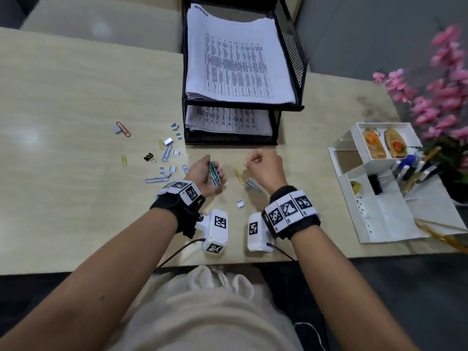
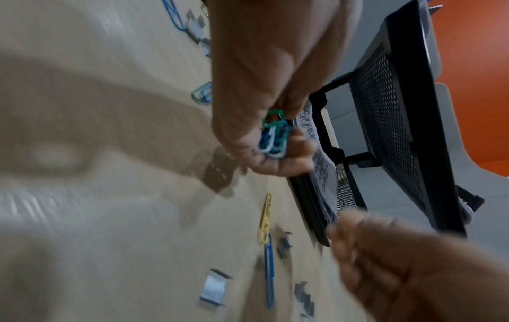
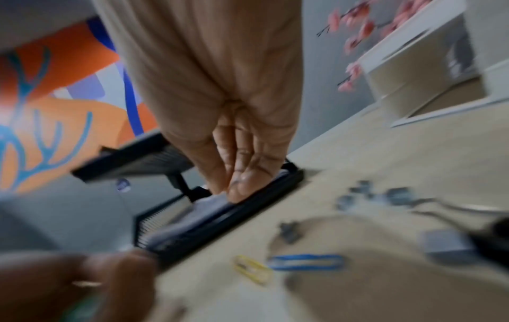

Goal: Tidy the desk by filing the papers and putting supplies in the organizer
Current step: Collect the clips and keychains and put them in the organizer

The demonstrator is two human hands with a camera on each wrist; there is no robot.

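My left hand [image 1: 206, 173] is palm-up above the desk and grips a bundle of paper clips [image 1: 214, 174], green, blue and red; the bundle [image 2: 272, 137] lies between its thumb and curled fingers. My right hand [image 1: 263, 165] hovers just to the right with its fingers [image 3: 242, 170] curled in, and nothing shows in it. Under the right hand lie a yellow clip [image 1: 239, 176] and a blue clip [image 1: 252, 184]. More clips, staple strips [image 1: 167, 141] and a black binder clip [image 1: 149, 157] are scattered to the left. The white organizer [image 1: 379, 216] stands at the right.
A black mesh two-tier tray [image 1: 230, 140] holding printed papers [image 1: 235, 64] stands just beyond both hands. One staple strip [image 1: 240, 203] lies near my wrists. Pink flowers [image 1: 443, 84] stand behind the organizer, which holds pens and a binder clip.
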